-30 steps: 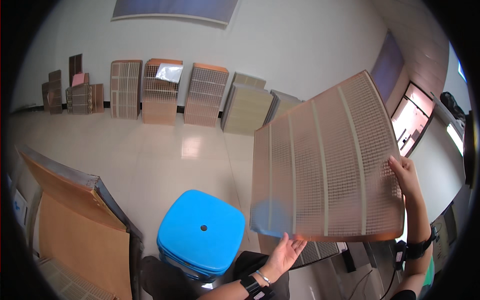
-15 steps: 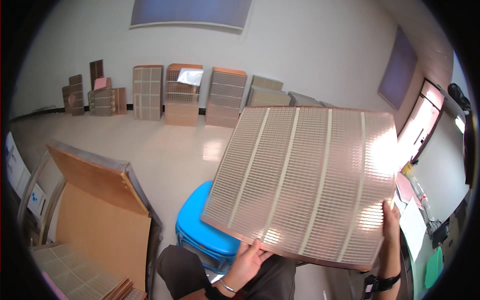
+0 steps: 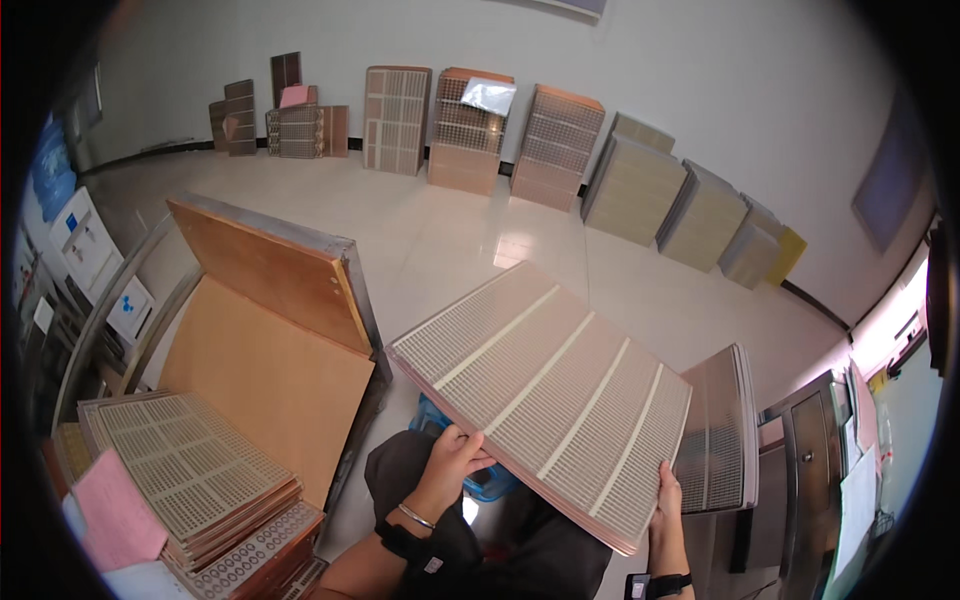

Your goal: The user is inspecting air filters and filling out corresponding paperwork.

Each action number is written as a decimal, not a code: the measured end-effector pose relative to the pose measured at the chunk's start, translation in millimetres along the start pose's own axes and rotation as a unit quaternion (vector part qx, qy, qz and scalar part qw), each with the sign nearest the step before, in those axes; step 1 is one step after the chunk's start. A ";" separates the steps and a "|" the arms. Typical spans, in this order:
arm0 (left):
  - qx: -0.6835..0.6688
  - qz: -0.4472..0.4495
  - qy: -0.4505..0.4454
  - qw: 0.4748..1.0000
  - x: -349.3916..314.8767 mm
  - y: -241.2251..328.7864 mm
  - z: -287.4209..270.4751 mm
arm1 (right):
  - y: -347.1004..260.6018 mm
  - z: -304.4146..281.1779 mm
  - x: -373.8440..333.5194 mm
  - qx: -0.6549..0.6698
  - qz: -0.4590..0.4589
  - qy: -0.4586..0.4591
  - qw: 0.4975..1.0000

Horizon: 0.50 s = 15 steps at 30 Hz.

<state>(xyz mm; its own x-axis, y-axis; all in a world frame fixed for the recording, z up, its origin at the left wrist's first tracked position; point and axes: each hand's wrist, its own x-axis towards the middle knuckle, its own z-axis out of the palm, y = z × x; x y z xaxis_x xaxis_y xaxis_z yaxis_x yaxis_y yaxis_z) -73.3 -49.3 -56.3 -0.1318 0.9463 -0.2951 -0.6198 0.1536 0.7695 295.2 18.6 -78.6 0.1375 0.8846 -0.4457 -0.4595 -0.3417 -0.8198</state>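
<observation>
A large copper-coloured circuit board panel (image 3: 560, 385), with rows of small units split by pale strips, is held up over my lap at a slant. My left hand (image 3: 455, 470) grips its near-left edge, thumb on top and fingers underneath. My right hand (image 3: 668, 498) is closed on its right edge, near the lower corner. Behind the panel, mostly hidden, is a blue stool (image 3: 490, 483). To the left, a stack of similar panels (image 3: 195, 460) lies beside a wooden board rack (image 3: 270, 370). More panels (image 3: 715, 435) stand upright just right of the held one.
Pink paper (image 3: 118, 515) rests against the left stack. Along the far wall stand several upright panel stacks (image 3: 555, 145) and grey-green stacks (image 3: 635, 190). At right is a dark cabinet (image 3: 812, 455) beside a desk with papers (image 3: 858, 500). A white appliance (image 3: 95, 250) stands far left.
The panel has swung left, its far edge turning clockwise and lying flatter. Both hands still grip it and have moved left. My view has turned left and down, showing more of the left stack.
</observation>
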 end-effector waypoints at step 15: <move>0.046 -0.292 -0.161 0.941 -40.8 -86.9 34.6 | 17.5 -9.7 -12.5 -0.219 0.076 -0.026 0.972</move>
<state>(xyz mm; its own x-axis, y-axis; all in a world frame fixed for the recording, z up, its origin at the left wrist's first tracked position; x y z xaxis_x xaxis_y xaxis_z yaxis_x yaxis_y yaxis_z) 12.7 -91.4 -91.6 0.4624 0.7272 -0.5074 -0.4415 0.6851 0.5794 294.0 -1.5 -90.8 0.0480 0.8241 -0.5644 -0.0517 -0.5623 -0.8253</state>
